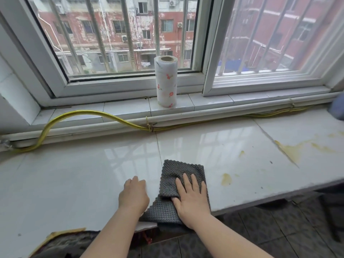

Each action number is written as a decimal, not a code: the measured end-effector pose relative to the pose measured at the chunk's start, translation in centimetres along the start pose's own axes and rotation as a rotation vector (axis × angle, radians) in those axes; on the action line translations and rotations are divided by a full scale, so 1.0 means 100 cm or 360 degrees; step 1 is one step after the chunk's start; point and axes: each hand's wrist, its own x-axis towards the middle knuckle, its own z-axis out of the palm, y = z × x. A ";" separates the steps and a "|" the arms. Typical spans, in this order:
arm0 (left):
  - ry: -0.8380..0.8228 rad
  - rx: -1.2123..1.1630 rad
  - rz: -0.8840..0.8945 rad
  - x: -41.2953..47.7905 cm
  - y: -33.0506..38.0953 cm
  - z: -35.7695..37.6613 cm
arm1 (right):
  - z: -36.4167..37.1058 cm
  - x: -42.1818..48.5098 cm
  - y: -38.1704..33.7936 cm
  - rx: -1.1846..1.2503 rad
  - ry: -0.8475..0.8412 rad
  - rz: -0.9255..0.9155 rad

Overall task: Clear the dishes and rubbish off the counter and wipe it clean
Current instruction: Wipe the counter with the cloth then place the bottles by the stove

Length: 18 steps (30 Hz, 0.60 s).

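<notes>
Wiping stage | right hand (pixel 191 196) presses grey cloth (pixel 183 171) at counter (pixel 74 174) front edge, fingers straight, spread | left hand (pixel 134 194) beside it, loosely bent, holding nothing | no dishes visible; yellow stains (pixel 290 150) at right unwiped

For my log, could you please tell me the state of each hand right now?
Left hand: open, resting on the glossy white tiled counter, holding nothing.
Right hand: open, pressing flat on the grey waffle-textured cloth.

Bright soft daylight from far window (pixel 119 34), its glare reflected on glossy counter (pixel 74 174), wide-angle bending at edges, far-right corner blurred.
</notes>
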 end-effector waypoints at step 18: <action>-0.0057 0.0135 -0.0254 0.013 0.026 -0.002 | -0.007 0.003 0.073 0.0057 0.0037 0.0000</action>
